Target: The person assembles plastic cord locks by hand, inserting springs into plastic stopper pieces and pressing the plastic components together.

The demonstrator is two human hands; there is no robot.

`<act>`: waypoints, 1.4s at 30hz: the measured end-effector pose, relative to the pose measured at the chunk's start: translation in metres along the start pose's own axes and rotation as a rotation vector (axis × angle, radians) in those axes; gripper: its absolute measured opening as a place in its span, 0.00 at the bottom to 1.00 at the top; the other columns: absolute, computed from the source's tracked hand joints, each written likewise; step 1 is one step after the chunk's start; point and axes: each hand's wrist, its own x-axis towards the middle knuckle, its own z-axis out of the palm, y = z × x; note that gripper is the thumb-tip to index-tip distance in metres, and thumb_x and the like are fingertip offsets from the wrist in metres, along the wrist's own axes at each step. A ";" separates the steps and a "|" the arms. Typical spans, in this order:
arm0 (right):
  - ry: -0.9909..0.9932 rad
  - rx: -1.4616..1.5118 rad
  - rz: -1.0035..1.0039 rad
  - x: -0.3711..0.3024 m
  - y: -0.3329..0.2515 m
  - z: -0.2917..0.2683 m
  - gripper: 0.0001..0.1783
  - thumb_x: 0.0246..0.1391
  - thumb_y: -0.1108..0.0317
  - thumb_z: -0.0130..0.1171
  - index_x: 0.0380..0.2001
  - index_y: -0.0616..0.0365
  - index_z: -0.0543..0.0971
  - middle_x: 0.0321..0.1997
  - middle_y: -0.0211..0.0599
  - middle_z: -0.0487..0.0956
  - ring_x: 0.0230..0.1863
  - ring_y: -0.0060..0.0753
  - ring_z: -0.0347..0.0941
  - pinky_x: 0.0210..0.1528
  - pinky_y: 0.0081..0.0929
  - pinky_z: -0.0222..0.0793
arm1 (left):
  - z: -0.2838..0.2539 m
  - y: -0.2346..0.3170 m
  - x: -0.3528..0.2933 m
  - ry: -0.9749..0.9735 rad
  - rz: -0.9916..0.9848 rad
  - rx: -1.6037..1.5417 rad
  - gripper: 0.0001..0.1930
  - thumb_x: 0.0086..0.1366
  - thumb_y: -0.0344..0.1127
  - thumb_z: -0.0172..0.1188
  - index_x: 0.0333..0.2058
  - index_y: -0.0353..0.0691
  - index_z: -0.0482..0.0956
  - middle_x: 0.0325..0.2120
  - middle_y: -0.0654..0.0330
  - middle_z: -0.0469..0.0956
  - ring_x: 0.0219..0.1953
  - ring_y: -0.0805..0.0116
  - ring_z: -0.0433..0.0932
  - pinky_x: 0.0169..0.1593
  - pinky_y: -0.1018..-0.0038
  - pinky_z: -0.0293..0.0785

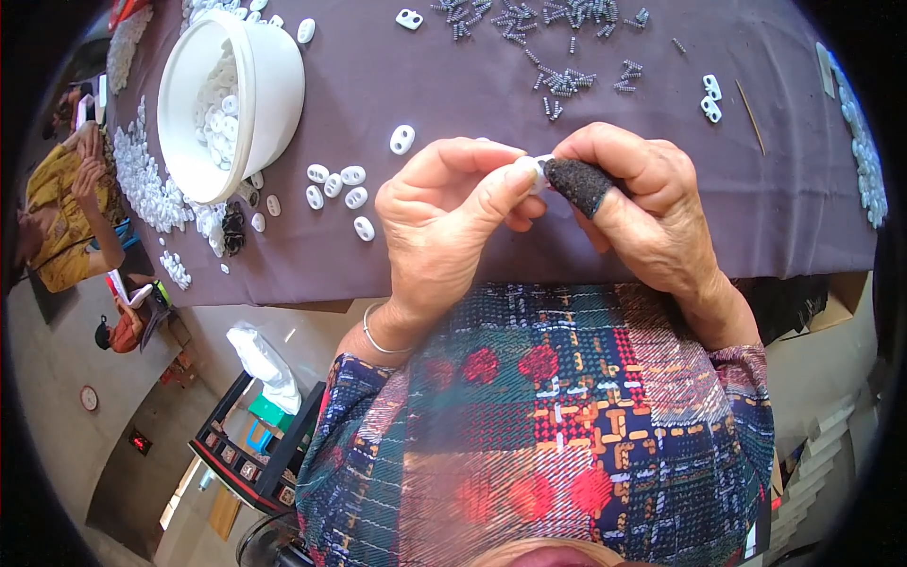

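My left hand and my right hand meet over the near part of the table, fingertips together. Between them is a small white plastic cord-lock piece, mostly covered by the fingers. The left thumb and forefinger pinch it from one side. On the right thumb sits a black fabric thumb cover, pressed against the piece's other side. Whether a spring is inside the piece is hidden. Loose white two-hole oval cord-lock pieces lie left of my left hand, with a single one just beyond it.
A white tub of white pieces tilts at the left, beside a heap of small white parts. Small metal springs lie scattered at the far side. White double-ring pieces and a thin stick lie right. Other people sit far left.
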 end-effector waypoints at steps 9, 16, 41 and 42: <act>-0.011 0.054 0.054 0.001 -0.002 0.001 0.05 0.51 0.77 0.48 0.30 0.66 0.74 0.12 0.27 0.69 0.12 0.15 0.64 0.15 0.15 0.57 | 0.001 -0.004 0.001 0.012 0.034 0.004 0.06 0.57 0.24 0.60 0.33 0.31 0.75 0.28 0.56 0.78 0.26 0.73 0.78 0.30 0.81 0.75; 0.015 0.046 0.093 0.002 -0.002 0.003 0.06 0.51 0.78 0.47 0.30 0.67 0.74 0.15 0.28 0.71 0.12 0.16 0.66 0.15 0.14 0.61 | 0.005 -0.005 0.006 0.030 0.026 0.051 0.06 0.58 0.23 0.57 0.35 0.32 0.75 0.27 0.56 0.78 0.23 0.72 0.76 0.28 0.80 0.74; -0.023 -0.738 -0.254 -0.002 -0.007 0.014 0.17 0.35 0.69 0.63 0.30 0.63 0.71 0.22 0.39 0.70 0.23 0.40 0.71 0.23 0.31 0.67 | -0.002 0.001 -0.003 -0.045 -0.050 -0.078 0.07 0.59 0.28 0.58 0.35 0.32 0.74 0.27 0.61 0.77 0.28 0.78 0.75 0.30 0.84 0.72; -0.027 -0.727 -0.254 -0.002 -0.006 0.014 0.17 0.35 0.69 0.63 0.30 0.63 0.71 0.22 0.40 0.70 0.23 0.40 0.71 0.23 0.32 0.67 | -0.004 0.002 -0.003 -0.064 -0.085 -0.038 0.07 0.60 0.28 0.58 0.35 0.31 0.75 0.27 0.62 0.77 0.27 0.79 0.74 0.30 0.84 0.71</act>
